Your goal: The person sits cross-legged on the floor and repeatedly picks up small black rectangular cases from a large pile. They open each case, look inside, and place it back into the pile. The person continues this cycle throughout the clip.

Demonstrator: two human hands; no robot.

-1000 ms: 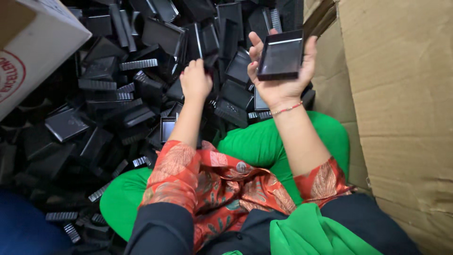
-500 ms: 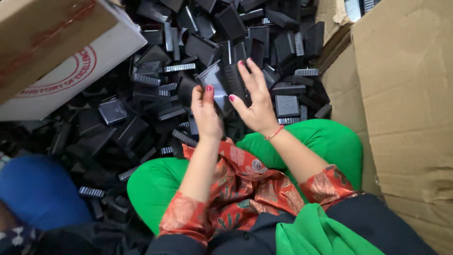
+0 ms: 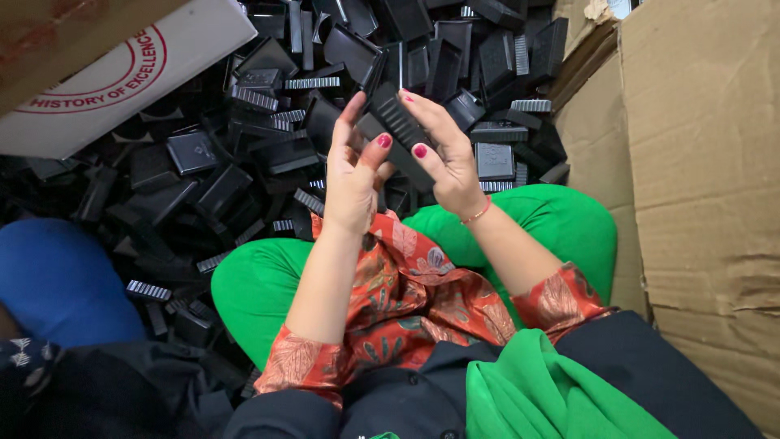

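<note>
Two hands raised near the middle of the frame, both closed on one black plastic part (image 3: 400, 130). Left hand (image 3: 355, 175) curled round the part's lower left end, thumb pressed on its face. Right hand (image 3: 445, 154) clamped on the right side, fingers stretched along the ribbed upper edge. Part tilted, held just above the green-clad knees (image 3: 561, 223). Heaped behind and to the left, a pile of black plastic parts (image 3: 244, 138) filling the upper half. In the upper left corner, a white cardboard box (image 3: 122, 81). Along the right edge, a brown cardboard wall (image 3: 699, 179). At lower left, a blue cushion-like shape (image 3: 65, 280).
</note>
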